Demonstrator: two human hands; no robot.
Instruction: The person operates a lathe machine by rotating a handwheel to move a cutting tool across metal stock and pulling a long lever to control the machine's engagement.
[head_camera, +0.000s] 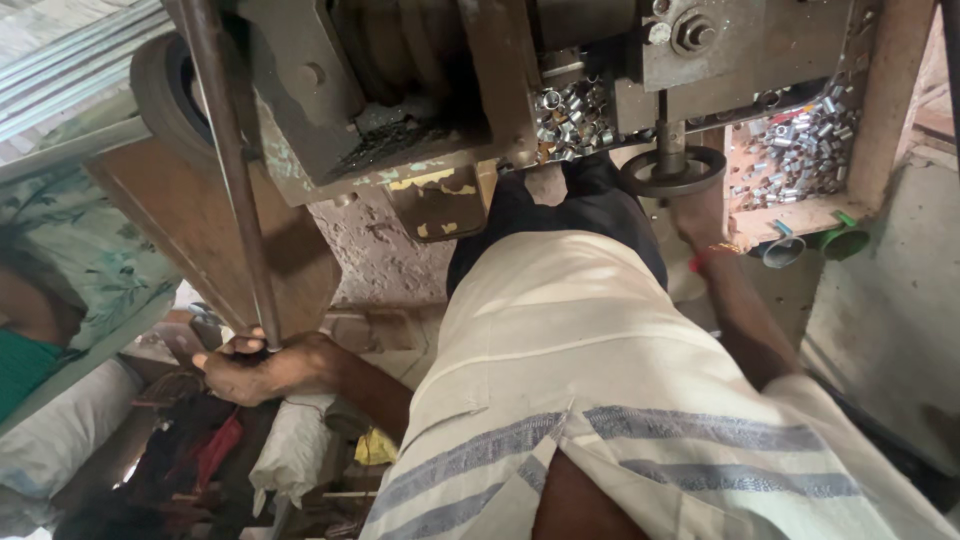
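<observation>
My left hand (255, 367) fists the long steel lever (228, 160); right hand (700, 215), probably half-hidden, touches the round press die (672, 172), its grip unclear.

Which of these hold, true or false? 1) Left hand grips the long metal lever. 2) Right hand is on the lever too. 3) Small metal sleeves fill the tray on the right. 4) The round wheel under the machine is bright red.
1) True: the left hand is closed around the lower end of the long metal lever.
2) False: the right hand reaches up by the round wheel, far from the lever.
3) True: small metal sleeves lie piled in the tray on the right.
4) False: the wheel is dark metal.
</observation>
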